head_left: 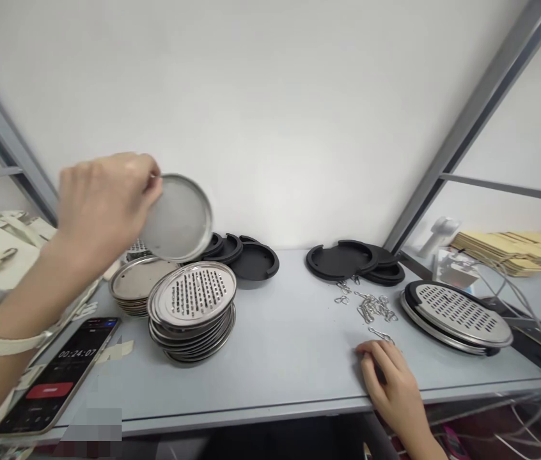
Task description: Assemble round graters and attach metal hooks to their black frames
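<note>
My left hand (112,191) is raised above the left side of the table, fingers pinched on the rim of a round, shallow metal lid (179,220). Below it is a stack of round metal grater plates (198,297), its perforated top one sitting slightly askew. Beside that stack, a pile of plain round metal lids (141,281) is partly covered by the grater plates. My right hand (392,390) rests at the front edge of the table, holding nothing, with loosely bent fingers and the thumb apart. Just beyond its fingertips lies a small wire clip (380,334).
Several loose wire clips (373,308) are scattered at centre right. Black round holders (342,260) and more black holders (254,262) stand against the wall. At right lies an assembled grater (460,313). A phone (59,374) is at left; flat yellowish pieces (510,249) are far right.
</note>
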A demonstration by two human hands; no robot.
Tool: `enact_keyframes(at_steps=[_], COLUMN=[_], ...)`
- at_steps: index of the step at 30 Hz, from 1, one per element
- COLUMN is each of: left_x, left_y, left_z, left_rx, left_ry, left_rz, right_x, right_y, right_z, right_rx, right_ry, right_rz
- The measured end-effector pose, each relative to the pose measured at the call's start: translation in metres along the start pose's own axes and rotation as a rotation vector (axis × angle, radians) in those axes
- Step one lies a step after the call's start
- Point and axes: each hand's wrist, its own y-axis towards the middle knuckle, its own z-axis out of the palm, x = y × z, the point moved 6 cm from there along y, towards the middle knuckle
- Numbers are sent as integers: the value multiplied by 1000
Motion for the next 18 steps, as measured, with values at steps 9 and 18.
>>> enact_keyframes(at_steps=[9,18], left_x=[-158,-205], left_y=[-30,-61], left_z=[58,119], left_rx=[346,477], left_ry=[-342,-423], left_rz=[653,905], right_x=[0,4], right_y=[0,1], right_z=[0,-1], right_rx=[4,-24], right_ry=[8,20], right_rz=[8,21])
